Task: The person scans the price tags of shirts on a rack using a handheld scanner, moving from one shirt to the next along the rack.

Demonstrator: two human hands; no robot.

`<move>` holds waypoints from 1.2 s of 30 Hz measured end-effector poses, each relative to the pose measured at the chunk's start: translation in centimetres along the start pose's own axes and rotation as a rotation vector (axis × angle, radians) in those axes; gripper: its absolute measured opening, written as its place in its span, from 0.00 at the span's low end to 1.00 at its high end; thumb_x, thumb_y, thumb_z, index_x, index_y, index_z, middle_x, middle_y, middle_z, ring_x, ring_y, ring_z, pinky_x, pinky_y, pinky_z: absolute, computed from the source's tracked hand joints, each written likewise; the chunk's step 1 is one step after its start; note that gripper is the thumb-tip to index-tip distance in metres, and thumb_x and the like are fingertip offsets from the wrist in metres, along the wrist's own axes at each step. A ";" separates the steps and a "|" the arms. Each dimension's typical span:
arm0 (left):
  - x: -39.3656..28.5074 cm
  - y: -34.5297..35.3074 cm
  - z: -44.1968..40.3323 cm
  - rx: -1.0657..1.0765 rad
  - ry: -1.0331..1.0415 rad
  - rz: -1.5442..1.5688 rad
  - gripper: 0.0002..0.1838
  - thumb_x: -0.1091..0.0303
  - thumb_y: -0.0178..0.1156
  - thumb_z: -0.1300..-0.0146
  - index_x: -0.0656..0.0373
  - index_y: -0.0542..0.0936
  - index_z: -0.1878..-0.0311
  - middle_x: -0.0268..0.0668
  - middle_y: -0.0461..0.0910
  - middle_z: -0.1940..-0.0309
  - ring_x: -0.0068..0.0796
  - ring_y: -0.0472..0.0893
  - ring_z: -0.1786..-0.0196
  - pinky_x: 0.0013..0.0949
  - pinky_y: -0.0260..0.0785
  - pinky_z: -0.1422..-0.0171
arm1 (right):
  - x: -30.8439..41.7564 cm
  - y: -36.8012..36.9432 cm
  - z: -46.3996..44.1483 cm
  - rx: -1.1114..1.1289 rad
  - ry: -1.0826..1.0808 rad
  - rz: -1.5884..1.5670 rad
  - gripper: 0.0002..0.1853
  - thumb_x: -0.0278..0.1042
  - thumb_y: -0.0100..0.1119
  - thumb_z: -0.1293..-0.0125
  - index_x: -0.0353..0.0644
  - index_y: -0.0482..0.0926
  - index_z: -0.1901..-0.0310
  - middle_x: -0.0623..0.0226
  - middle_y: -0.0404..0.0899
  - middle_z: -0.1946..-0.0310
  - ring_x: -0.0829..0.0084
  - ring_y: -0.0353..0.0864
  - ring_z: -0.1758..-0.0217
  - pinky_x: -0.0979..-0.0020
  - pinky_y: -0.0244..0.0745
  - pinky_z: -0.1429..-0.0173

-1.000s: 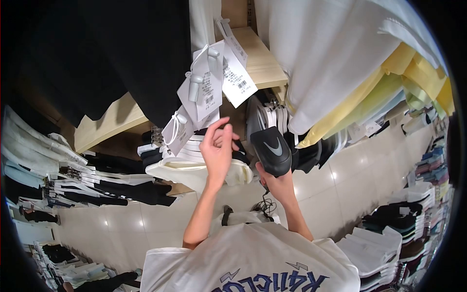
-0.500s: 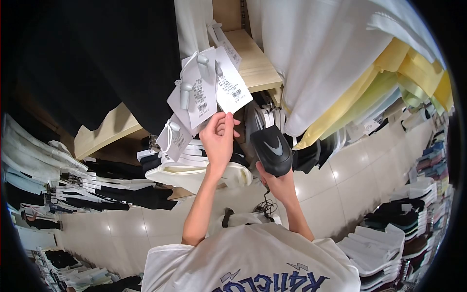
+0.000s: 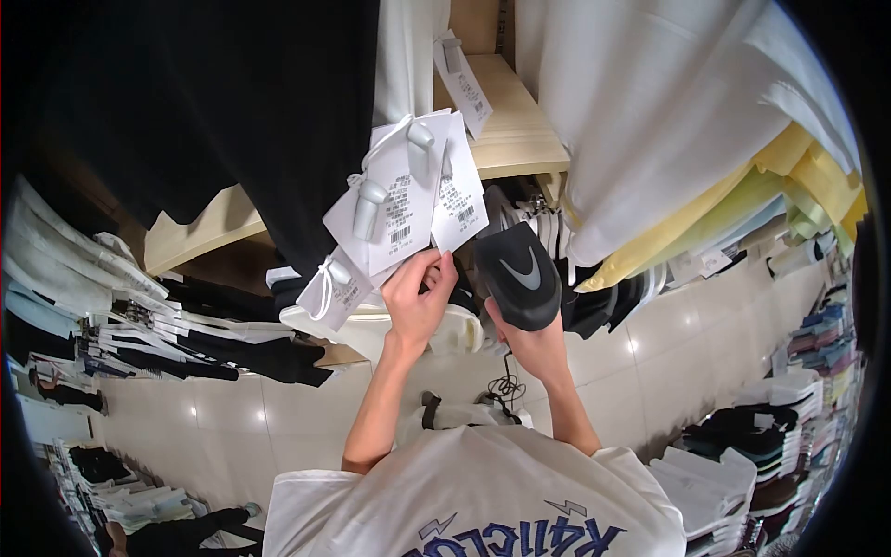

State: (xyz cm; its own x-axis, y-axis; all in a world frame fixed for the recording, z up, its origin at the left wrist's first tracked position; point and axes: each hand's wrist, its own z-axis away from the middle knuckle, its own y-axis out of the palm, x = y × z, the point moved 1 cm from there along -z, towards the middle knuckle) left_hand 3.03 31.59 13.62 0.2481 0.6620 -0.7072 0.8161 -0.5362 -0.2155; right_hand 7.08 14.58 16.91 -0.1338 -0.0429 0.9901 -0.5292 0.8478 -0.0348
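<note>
My left hand (image 3: 415,297) pinches the lower edge of a fanned bunch of white price tags (image 3: 401,209) with thumb and fingers. Printed text and barcodes face me. Grey security pins (image 3: 371,209) and white strings hang with the tags. In my right hand (image 3: 531,348) is a black handheld barcode scanner (image 3: 522,278) with a grey curved mark on top. It sits just right of the tags, apart from them. A dark coiled cable (image 3: 506,385) hangs below that hand.
Black cloth (image 3: 251,102) hangs at left, white garments (image 3: 640,121) and yellow ones (image 3: 715,209) at right. A wooden shelf (image 3: 520,121) lies behind the tags. Clothes racks (image 3: 176,343) and folded stacks (image 3: 705,483) flank the tiled floor (image 3: 613,390). Another person (image 3: 186,534) is at lower left.
My left hand and the tags have shifted slightly down in view, the tags also to the right. The scanner has risen slightly. A person shows more at lower left.
</note>
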 end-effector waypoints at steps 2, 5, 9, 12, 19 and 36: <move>0.0 -0.4 0.1 -0.007 0.053 -0.034 0.05 0.77 0.65 0.34 0.67 0.81 0.66 0.34 0.81 0.79 0.17 0.76 0.78 0.22 0.68 0.72 | 0.0 0.4 -0.1 0.038 0.052 0.002 0.09 0.26 0.68 0.36 0.34 0.82 0.56 0.72 0.82 0.70 0.83 0.74 0.70 0.76 0.71 0.65; -0.1 -0.8 0.1 -0.002 0.049 -0.030 0.05 0.77 0.66 0.35 0.67 0.81 0.66 0.34 0.80 0.80 0.17 0.75 0.78 0.22 0.67 0.72 | -0.2 0.9 -0.4 0.064 0.047 0.003 0.08 0.27 0.67 0.35 0.34 0.82 0.57 0.75 0.80 0.74 0.85 0.71 0.74 0.76 0.68 0.71; -0.5 -1.2 0.2 -0.003 0.030 -0.018 0.05 0.77 0.66 0.35 0.68 0.81 0.66 0.33 0.80 0.80 0.17 0.75 0.78 0.23 0.68 0.72 | -0.4 1.4 -0.4 0.022 0.053 -0.031 0.07 0.28 0.68 0.35 0.35 0.81 0.60 0.76 0.77 0.77 0.86 0.70 0.78 0.76 0.66 0.74; -0.5 -1.4 0.2 0.007 0.001 -0.014 0.05 0.77 0.66 0.35 0.68 0.81 0.66 0.33 0.80 0.80 0.17 0.75 0.78 0.23 0.68 0.71 | -0.8 1.5 -0.5 0.013 0.083 -0.054 0.07 0.29 0.68 0.35 0.35 0.81 0.62 0.76 0.76 0.80 0.86 0.70 0.79 0.76 0.66 0.75; -0.6 -1.5 0.3 0.006 0.002 0.015 0.05 0.76 0.66 0.34 0.69 0.82 0.63 0.33 0.80 0.79 0.17 0.76 0.78 0.22 0.68 0.72 | -0.8 1.6 -0.4 0.043 0.071 -0.007 0.05 0.25 0.63 0.31 0.36 0.78 0.58 0.75 0.75 0.78 0.83 0.70 0.79 0.75 0.67 0.75; -1.1 -0.1 -2.3 0.122 -0.342 0.136 0.10 0.69 0.61 0.28 0.69 0.82 0.55 0.34 0.81 0.80 0.17 0.78 0.79 0.22 0.70 0.74 | -2.1 -0.2 0.4 -0.065 0.092 -0.046 0.09 0.29 0.69 0.36 0.35 0.80 0.58 0.75 0.78 0.77 0.84 0.71 0.77 0.76 0.68 0.72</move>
State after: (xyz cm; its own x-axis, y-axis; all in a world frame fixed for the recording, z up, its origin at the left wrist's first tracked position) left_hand 3.88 32.07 15.94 0.1447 0.3789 -0.9140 0.7146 -0.6789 -0.1684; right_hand 7.16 14.35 14.75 -0.0317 -0.0367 0.9988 -0.4775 0.8785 0.0171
